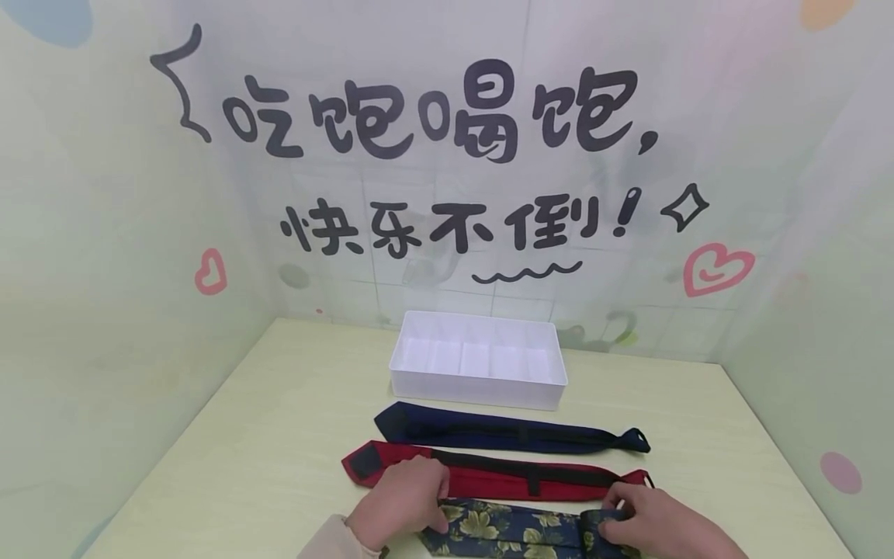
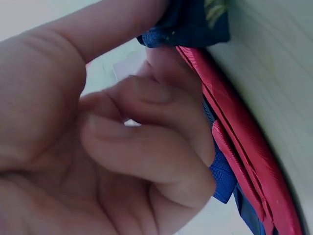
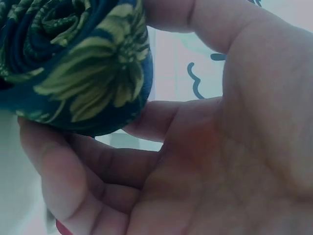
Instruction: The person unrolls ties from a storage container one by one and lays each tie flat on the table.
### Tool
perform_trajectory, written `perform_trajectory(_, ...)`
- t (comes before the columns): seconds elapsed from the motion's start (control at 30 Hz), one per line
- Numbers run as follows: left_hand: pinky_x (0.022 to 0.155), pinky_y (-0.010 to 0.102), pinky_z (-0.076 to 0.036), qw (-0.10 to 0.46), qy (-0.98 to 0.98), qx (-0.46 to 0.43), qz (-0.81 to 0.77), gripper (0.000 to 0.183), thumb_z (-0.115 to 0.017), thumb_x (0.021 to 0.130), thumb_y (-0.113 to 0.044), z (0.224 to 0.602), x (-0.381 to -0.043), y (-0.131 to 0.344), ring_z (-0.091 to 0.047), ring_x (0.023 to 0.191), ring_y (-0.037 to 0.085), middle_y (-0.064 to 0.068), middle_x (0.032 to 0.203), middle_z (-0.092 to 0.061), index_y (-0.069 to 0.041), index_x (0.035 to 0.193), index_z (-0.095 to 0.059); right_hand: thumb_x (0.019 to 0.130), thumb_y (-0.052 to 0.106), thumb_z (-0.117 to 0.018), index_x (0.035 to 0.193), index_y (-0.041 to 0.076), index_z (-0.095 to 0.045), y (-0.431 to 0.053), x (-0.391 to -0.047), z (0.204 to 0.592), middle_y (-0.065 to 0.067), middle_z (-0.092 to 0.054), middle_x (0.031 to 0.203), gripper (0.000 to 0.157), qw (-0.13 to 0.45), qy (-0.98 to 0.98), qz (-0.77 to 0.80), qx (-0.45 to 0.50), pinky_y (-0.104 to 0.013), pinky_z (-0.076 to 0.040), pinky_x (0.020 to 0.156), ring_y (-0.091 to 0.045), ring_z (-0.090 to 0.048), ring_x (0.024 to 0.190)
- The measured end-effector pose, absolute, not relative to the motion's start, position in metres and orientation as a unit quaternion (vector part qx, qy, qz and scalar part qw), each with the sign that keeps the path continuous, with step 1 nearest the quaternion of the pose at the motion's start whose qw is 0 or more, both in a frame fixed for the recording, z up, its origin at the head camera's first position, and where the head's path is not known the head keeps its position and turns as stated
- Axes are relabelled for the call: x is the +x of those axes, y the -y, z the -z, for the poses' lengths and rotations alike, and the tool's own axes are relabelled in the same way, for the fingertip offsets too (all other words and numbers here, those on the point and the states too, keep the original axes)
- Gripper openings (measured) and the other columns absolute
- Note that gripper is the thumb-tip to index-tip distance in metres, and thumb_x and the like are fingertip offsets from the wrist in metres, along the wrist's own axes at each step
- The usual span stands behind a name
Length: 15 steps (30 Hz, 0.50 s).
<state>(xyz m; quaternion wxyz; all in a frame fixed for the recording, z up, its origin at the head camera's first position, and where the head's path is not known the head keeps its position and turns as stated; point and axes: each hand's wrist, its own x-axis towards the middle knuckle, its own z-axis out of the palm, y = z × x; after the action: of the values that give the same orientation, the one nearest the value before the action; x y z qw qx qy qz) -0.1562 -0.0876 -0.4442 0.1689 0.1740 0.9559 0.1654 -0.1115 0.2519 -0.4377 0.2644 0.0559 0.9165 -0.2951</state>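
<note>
A dark blue necktie with yellow-green flowers (image 1: pixel 513 532) lies across the front of the table, its right part rolled up. My left hand (image 1: pixel 405 501) pinches its left end between thumb and forefinger, while the other fingers curl loosely in the left wrist view. At the opposite side, my right hand (image 1: pixel 653 519) grips the rolled part, whose spiral layers (image 3: pixel 107 73) show in the right wrist view. Just behind lies a red necktie (image 1: pixel 482 486), back side up, partly covered by both hands. Beyond that, a navy necktie (image 1: pixel 468 427) is laid out parallel to it.
A white box (image 1: pixel 478 388) with several divided compartments stands behind the neckties, near the back wall. Printed wall sheets (image 1: pixel 447 178) enclose the pale yellow table (image 1: pixel 265 435) at the back and both sides.
</note>
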Motion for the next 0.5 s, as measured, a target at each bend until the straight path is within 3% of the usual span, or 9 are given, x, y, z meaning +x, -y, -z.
perform_trajectory(0.2,0.056,0.029,-0.034,0.203,-0.936,0.211,-0.197,0.036,-0.087,0.074,-0.026,0.447,-0.155,0.094,-0.044,0.065,0.011,-0.008,0.065,-0.047,-0.022,0.069,-0.051,0.088,0.028,-0.066,0.096,0.013,-0.063,-0.254,-0.11,0.437,0.0,-0.062,0.081,0.017,0.26,-0.918,0.297,0.022,-0.035,-0.039,0.068,-0.018,-0.055,0.076)
perform_trajectory(0.33,0.056,0.027,-0.033,0.246,-0.906,0.225,-0.261,0.029,-0.083,0.077,-0.022,0.443,-0.159,0.105,-0.044,0.062,0.011,-0.007,0.064,-0.045,-0.02,0.073,-0.054,0.089,0.031,-0.066,0.095,0.013,-0.063,-0.258,-0.11,0.433,-0.001,-0.061,0.079,0.019,0.262,-0.915,0.308,-0.004,-0.035,-0.039,0.066,-0.018,-0.054,0.075)
perform_trajectory(0.5,0.06,0.025,-0.036,0.253,-0.876,0.252,-0.325,0.027,-0.084,0.08,-0.019,0.435,-0.167,0.125,-0.043,0.062,0.01,-0.006,0.069,-0.046,-0.017,0.084,-0.058,0.092,0.035,-0.065,0.097,0.014,-0.064,-0.259,-0.109,0.428,0.0,-0.063,0.083,0.022,0.264,-0.907,0.328,-0.018,-0.035,-0.04,0.066,-0.018,-0.056,0.079)
